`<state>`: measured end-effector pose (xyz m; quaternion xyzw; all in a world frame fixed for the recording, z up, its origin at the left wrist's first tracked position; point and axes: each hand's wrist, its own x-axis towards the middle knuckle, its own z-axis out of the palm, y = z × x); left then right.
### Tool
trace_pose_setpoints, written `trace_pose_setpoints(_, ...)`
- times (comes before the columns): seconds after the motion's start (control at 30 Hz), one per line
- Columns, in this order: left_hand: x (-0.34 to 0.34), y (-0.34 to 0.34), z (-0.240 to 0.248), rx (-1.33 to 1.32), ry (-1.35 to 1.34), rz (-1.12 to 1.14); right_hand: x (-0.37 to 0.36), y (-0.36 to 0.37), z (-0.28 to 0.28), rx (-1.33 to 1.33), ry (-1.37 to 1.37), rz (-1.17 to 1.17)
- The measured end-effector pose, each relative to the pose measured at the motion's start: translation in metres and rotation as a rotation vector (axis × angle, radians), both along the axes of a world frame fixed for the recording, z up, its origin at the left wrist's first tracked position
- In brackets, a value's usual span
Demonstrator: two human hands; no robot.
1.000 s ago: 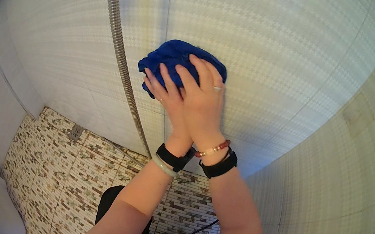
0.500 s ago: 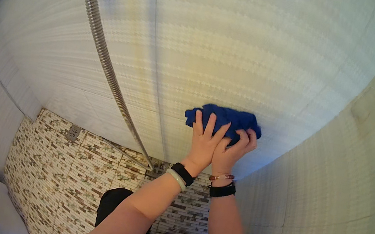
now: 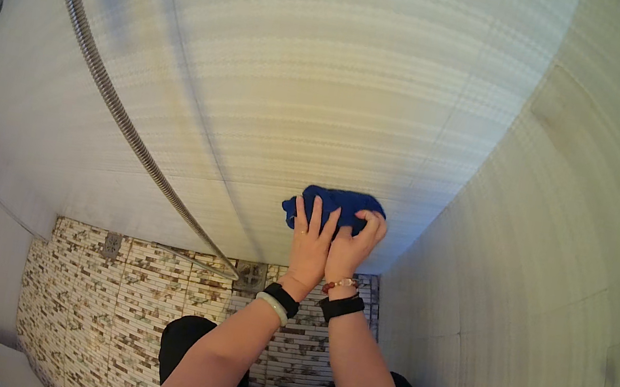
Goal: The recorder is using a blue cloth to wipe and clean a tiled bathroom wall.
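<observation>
A crumpled dark blue cloth [image 3: 341,201] is pressed flat against the pale tiled wall [image 3: 346,76], low down near the right corner. My left hand [image 3: 310,243] lies on the cloth's lower left part with fingers spread. My right hand [image 3: 352,248] sits beside it, fingers curled over the cloth's right edge. Both wrists wear dark bands; the right one also has a beaded bracelet.
A metal shower hose [image 3: 118,112] runs diagonally down the wall to the floor at the left. The floor [image 3: 105,290] is small mosaic tile with a square drain [image 3: 251,275]. A second pale wall [image 3: 558,276] closes the right side. My dark-clad legs [image 3: 186,345] show below.
Both hands have slid the cloth from the upper middle of the wall, first to the right, then down toward the floor corner.
</observation>
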<state>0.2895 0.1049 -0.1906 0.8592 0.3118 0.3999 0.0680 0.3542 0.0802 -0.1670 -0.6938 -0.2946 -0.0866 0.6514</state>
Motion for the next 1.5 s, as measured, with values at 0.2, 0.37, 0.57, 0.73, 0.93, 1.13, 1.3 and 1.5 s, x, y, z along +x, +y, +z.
trace_pose_setpoints(0.2, 0.023, 0.005, 0.111, 0.211, -0.151, -0.055, 0.020, -0.012, 0.096, 0.248, -0.162, 0.017)
trace_pose_setpoints(0.37, 0.046, 0.012, 0.160, 0.359, -0.376, -0.109, 0.030, -0.013, 0.146, 0.243, -0.403, 0.066)
trace_pose_setpoints(0.57, 0.050, 0.023, 0.119, 0.505, -0.290, -0.077, 0.038, -0.004, 0.100, 0.128, -0.446, -0.035)
trace_pose_setpoints(0.73, 0.034, 0.023, 0.066, 0.450, -0.018, -0.106, 0.031, -0.003, 0.041, 0.019, -0.318, -0.072)
trace_pose_setpoints(0.93, 0.016, 0.016, 0.012, 0.350, 0.183, -0.164, 0.015, -0.008, -0.018, -0.105, -0.126, -0.066)
trace_pose_setpoints(1.13, 0.003, 0.004, 0.000, 0.333, 0.271, -0.222, 0.005, -0.014, -0.045, -0.187, 0.046, -0.094)
trace_pose_setpoints(1.3, 0.001, -0.004, 0.011, 0.254, 0.121, -0.263, 0.001, -0.012, -0.037, -0.063, 0.138, -0.163)
trace_pose_setpoints(1.5, -0.002, -0.002, 0.046, 0.447, 0.101, -0.113, 0.008, -0.025, 0.008, 0.098, 0.200, -0.106)
